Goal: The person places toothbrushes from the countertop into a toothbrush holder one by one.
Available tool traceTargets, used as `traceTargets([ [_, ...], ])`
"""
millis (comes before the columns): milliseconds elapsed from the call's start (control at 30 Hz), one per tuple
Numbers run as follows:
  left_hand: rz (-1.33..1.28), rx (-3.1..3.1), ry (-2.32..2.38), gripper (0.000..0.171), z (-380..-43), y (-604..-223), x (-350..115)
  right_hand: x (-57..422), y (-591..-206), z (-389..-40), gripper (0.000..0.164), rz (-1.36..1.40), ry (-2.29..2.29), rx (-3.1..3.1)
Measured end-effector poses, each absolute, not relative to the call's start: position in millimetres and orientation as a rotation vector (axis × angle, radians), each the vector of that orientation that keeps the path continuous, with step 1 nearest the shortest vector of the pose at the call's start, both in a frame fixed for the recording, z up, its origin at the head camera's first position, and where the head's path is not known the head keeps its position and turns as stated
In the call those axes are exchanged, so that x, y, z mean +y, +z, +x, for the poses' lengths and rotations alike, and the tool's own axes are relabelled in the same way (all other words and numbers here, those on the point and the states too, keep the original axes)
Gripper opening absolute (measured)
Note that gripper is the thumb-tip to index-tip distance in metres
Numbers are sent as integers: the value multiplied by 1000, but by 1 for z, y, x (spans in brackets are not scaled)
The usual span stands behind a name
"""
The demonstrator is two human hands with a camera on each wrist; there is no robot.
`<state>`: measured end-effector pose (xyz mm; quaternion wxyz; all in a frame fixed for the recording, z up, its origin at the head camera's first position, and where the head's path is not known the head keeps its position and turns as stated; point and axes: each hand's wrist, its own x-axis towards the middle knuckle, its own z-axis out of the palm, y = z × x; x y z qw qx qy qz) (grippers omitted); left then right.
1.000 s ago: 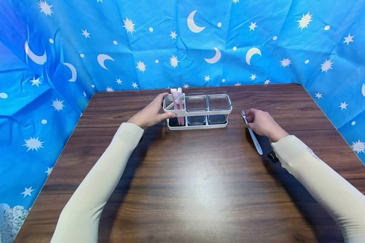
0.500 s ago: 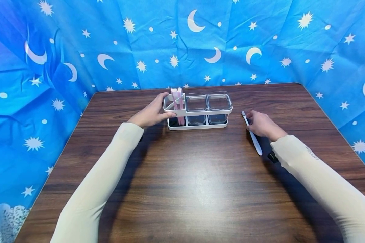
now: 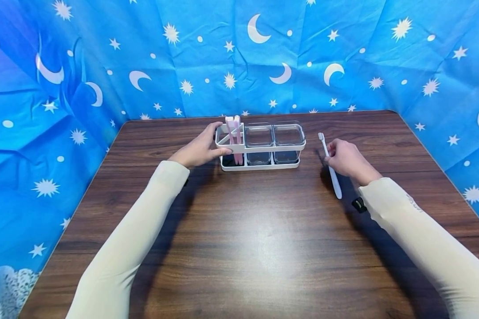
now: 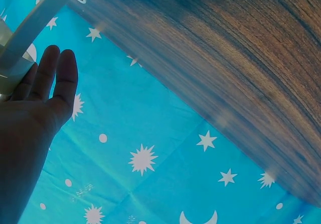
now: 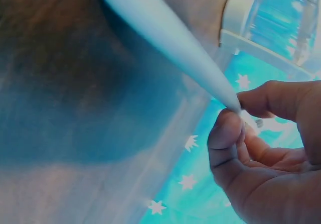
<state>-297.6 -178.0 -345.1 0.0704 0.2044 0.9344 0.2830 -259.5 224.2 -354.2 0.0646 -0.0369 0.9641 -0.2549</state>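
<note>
A white toothbrush holder [image 3: 263, 167] with two tiers stands near the table's far edge. Two pink toothbrushes [image 3: 237, 133] stand in its left compartment, and clear cups [image 3: 258, 136] fill the other two. At its left end my left hand [image 3: 197, 148] grips the upper rim, thumb in front and fingers behind. In the left wrist view, part of the holder [image 4: 35, 28] crosses the fingers. To the right, my right hand [image 3: 349, 161] pinches a white toothbrush [image 3: 335, 182] between thumb and fingers, its head pointing away and its handle toward me. The right wrist view shows the handle [image 5: 165, 38] close up.
The brown wood-grain table [image 3: 247, 248] extends toward me and to both sides. Behind it hangs a blue cloth [image 3: 207, 53] printed with moons and stars. White lacy fabric [image 3: 16, 288] shows at the lower left.
My right hand has lifted the white toothbrush from the table, its head moving farther away and its shadow now apart from it. The left hand and holder have stayed in place.
</note>
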Motion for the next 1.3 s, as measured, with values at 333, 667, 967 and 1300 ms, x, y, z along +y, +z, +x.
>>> traceTargets([
  [333, 625, 2815, 842, 98, -297, -344, -177, 220, -340, -254, 21, -241, -1097, 3109],
  [667, 630, 2806, 865, 98, -298, -345, -178, 208, -322, -250, 21, -458, -1378, 3253],
  [967, 634, 2806, 855, 96, -298, -344, -178, 193, -304, -244, 21, -619, -1546, 3244],
  [1300, 645, 2814, 839, 96, -297, -344, -178, 163, -288, -240, 20, -841, -1803, 3099],
])
